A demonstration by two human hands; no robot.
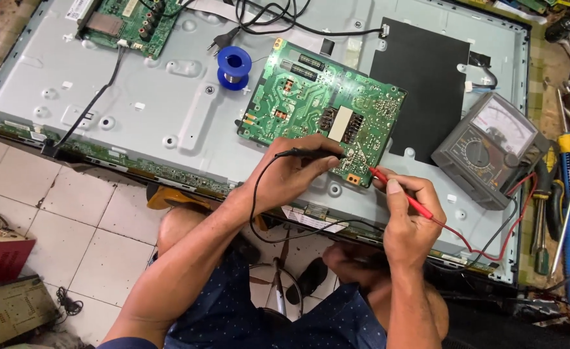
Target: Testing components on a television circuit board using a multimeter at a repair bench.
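On green board (pixel 311 103), hands pinching probes

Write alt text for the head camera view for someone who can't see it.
Two bare hands press meter probes onto a green circuit board lying on a grey metal panel: the left hand holds the black probe, the right hand the red probe. A grey analog meter sits to the right.
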